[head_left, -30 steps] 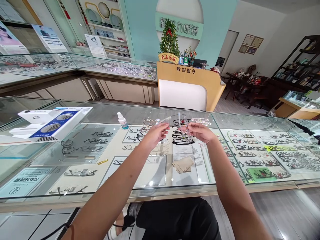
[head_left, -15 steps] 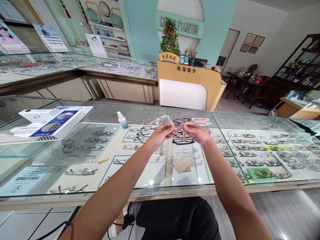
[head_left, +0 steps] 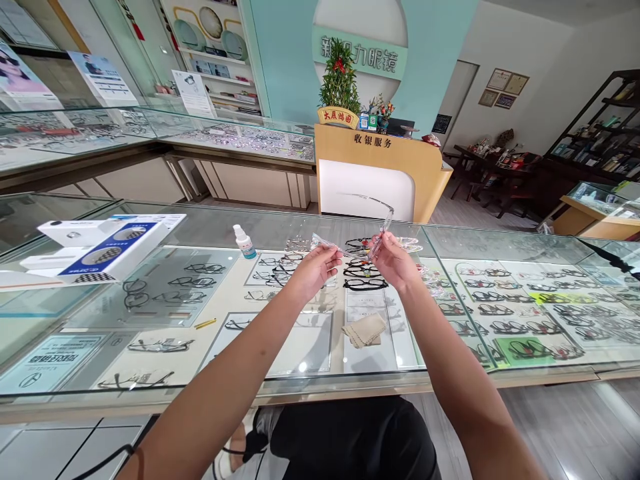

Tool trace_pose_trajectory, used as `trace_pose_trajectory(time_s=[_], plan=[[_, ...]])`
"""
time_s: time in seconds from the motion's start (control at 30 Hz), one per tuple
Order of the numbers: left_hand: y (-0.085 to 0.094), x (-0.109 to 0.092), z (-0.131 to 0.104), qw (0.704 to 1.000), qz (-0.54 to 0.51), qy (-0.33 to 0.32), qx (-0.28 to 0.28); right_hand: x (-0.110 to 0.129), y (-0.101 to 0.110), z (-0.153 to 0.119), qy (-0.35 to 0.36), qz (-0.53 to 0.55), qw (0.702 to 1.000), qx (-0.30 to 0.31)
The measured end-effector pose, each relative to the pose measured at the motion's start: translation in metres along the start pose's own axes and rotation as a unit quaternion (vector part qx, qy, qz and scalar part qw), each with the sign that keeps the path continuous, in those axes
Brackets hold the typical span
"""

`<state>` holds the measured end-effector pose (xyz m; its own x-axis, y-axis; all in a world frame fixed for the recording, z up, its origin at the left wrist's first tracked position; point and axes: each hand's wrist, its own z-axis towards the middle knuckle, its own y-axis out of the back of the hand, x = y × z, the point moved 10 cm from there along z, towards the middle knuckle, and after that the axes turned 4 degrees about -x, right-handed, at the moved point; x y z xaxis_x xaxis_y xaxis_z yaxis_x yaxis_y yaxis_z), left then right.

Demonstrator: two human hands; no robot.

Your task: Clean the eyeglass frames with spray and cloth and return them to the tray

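Above the glass counter, my right hand (head_left: 397,260) is closed on a pair of eyeglasses with a clear frame (head_left: 388,219). One thin temple rises above the fingers and bends to the left. My left hand (head_left: 316,270) pinches a crinkled piece of clear plastic (head_left: 323,241), apart from my right hand. Its exact shape is hard to make out. Beneath my hands several dark-framed eyeglasses (head_left: 366,284) lie in a column. Nearer to me a folded beige cloth (head_left: 365,331) rests on the counter. The lenses of the held pair are hardly visible.
A white spray bottle (head_left: 245,241) with blue liquid stands left of my hands. Farther left lies an open white and blue box (head_left: 113,250). A yellow stick-like item (head_left: 205,323) is on the counter (head_left: 300,385). A wooden cashier desk (head_left: 425,160) stands beyond it.
My hands have moved apart. My right hand has turned the eyeglasses so a temple now points up and left. The clear plastic in my left hand has moved left and tilted lower.
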<state>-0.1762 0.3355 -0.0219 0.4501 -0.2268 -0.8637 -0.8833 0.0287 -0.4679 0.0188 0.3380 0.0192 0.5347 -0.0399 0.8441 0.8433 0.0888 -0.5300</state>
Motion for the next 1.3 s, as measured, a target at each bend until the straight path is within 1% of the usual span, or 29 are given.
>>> trace_pose_trajectory(time_s=[0.1, 0.17, 0.2, 0.23, 0.27, 0.3, 0.33, 0.37, 0.4, 0.43, 0.5, 0.53, 0.6, 0.63, 0.73, 0.83, 0.9, 1.0, 1.1, 1.17, 1.23, 1.3], plan=[[-0.004, -0.001, -0.001, 0.998, 0.048, 0.0, 0.033, 0.0, -0.009, -0.003, -0.002, -0.015, 0.999, 0.033], [-0.006, -0.001, -0.001, 0.994, 0.092, 0.005, 0.055, 0.004, -0.011, -0.005, 0.004, -0.017, 0.999, 0.044], [-0.003, -0.003, -0.001, 0.992, 0.118, -0.005, 0.049, 0.007, -0.011, -0.006, 0.009, -0.013, 0.999, 0.045], [0.003, -0.01, 0.0, 0.989, 0.146, -0.032, 0.024, 0.01, -0.01, -0.007, 0.013, -0.007, 0.999, 0.042], [0.011, -0.022, 0.001, 0.982, 0.172, -0.078, -0.018, 0.014, -0.009, -0.008, 0.016, 0.003, 0.999, 0.037], [0.022, -0.039, -0.002, 0.968, 0.197, -0.141, -0.073, 0.018, -0.007, -0.009, 0.019, 0.013, 0.999, 0.03], [0.033, -0.057, -0.007, 0.944, 0.218, -0.209, -0.133, 0.022, -0.005, -0.01, 0.022, 0.023, 0.999, 0.023], [0.043, -0.074, -0.016, 0.913, 0.235, -0.273, -0.193, 0.026, -0.004, -0.011, 0.025, 0.03, 0.999, 0.018], [0.052, -0.088, -0.026, 0.88, 0.247, -0.325, -0.245, 0.03, -0.002, -0.012, 0.03, 0.033, 0.999, 0.013], [0.061, -0.1, -0.034, 0.848, 0.256, -0.362, -0.29, 0.034, -0.001, -0.014, 0.036, 0.034, 0.999, 0.01], [0.079, -0.115, -0.048, 0.797, 0.262, -0.402, -0.366, 0.041, 0.001, -0.016, 0.046, 0.029, 0.998, 0.004], [0.088, -0.121, -0.052, 0.78, 0.259, -0.41, -0.396, 0.043, 0.002, -0.018, 0.05, 0.028, 0.998, -0.001], [0.11, -0.127, -0.053, 0.757, 0.25, -0.406, -0.447, 0.047, 0.003, -0.02, 0.054, 0.028, 0.998, -0.008], [0.121, -0.128, -0.051, 0.751, 0.248, -0.394, -0.469, 0.047, 0.003, -0.02, 0.054, 0.028, 0.998, -0.01], [0.156, -0.125, -0.037, 0.75, 0.255, -0.324, -0.518, 0.049, -0.001, -0.022, 0.055, 0.033, 0.998, -0.001], [0.185, -0.114, -0.016, 0.769, 0.266, -0.244, -0.527, 0.048, -0.008, -0.022, 0.062, 0.027, 0.997, 0.027], [0.198, -0.106, -0.005, 0.782, 0.267, -0.212, -0.522, 0.048, -0.012, -0.022, 0.069, 0.015, 0.997, 0.045], [0.209, -0.098, 0.006, 0.791, 0.27, -0.188, -0.517, 0.046, -0.016, -0.023, 0.074, 0.001, 0.996, 0.056], [0.213, -0.094, 0.01, 0.792, 0.281, -0.175, -0.512, 0.045, -0.018, -0.023, 0.073, -0.011, 0.996, 0.053], [0.21, -0.096, 0.01, 0.791, 0.283, -0.187, -0.509, 0.045, -0.018, -0.022, 0.079, -0.028, 0.996, 0.044], [0.2, -0.101, 0.007, 0.789, 0.285, -0.216, -0.5, 0.047, -0.017, -0.021, 0.095, -0.046, 0.994, 0.027], [0.178, -0.109, 0.006, 0.793, 0.287, -0.274, -0.462, 0.048, -0.016, -0.02, 0.112, -0.059, 0.992, 0.01]])
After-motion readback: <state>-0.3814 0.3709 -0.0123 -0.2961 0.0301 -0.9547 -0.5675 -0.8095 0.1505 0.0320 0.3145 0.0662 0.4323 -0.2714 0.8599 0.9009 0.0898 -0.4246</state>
